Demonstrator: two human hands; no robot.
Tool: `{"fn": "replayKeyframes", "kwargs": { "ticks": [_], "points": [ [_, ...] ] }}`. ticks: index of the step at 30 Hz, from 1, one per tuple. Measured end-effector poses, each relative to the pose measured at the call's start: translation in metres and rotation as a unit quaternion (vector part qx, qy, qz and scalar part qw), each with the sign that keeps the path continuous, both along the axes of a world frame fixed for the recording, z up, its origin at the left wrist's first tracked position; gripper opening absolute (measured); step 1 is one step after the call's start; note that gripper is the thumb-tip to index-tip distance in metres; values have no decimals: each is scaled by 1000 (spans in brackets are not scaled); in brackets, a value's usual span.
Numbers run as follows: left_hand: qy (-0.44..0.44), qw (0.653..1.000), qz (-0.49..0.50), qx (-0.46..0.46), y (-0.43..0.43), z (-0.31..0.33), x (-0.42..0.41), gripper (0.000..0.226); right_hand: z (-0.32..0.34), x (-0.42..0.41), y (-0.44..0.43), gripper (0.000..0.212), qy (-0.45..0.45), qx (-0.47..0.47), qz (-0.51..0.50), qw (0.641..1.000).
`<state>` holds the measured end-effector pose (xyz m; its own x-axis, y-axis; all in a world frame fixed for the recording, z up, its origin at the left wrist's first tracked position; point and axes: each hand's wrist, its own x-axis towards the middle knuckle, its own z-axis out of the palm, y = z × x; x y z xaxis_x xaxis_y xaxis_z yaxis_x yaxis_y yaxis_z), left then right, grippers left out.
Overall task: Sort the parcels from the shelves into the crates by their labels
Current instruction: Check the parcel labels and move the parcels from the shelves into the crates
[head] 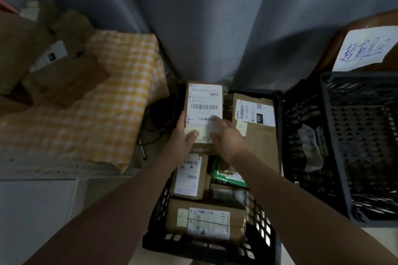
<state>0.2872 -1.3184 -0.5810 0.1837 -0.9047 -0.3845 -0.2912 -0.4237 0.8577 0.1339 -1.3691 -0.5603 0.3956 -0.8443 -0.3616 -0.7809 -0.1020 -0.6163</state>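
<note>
At the centre of the frame both hands meet on a cardboard parcel (pixel 204 99) with a long white shipping label. It is held just above the far end of a black mesh crate (pixel 155 240) in the lower centre.

The left hand (pixel 184 133) grips the parcel's near left edge, with its thumb lying across the bottom of the label. The right hand (pixel 224 133) lies on the near right part of the label. Its fingers are smeared by motion blur, so I cannot tell whether it grips the parcel or only presses on it. The label's barcodes show, but its print is too soft to read.

The crate below is packed with parcels. A flat brown parcel (pixel 258 135) marked "032" lies at the right, partly under the right wrist. Nearer the camera are a small labelled box (pixel 189 178), a green-edged packet (pixel 228 175) mostly covered by the forearm, and a wide labelled box (pixel 206 219) at the near end.

A second dark crate (pixel 336 135) stands at the right, cut off by the frame edge. Something pale shows through its mesh, but I cannot tell what it is. Above it is a paper sign (pixel 364 49) with handwritten characters.

At the left, a yellow checked cloth (pixel 107 103) covers a surface that carries blurred cardboard boxes (pixel 64 79). A grey curtain (pixel 215 17) fills the top of the frame.
</note>
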Motion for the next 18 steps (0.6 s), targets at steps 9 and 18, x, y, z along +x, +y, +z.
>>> {"fn": "replayKeyframes", "kwargs": {
  "ticks": [9, 18],
  "points": [
    [-225, 973, -60, 3, -24, -30, 21, 54, -29, 4, -12, 61, 167, -90, 157, 969],
    [-315, 932, -148, 102, -34, -19, 29, 60, -22, 3, -10, 59, 205, -55, 160, 964]
  ]
}}
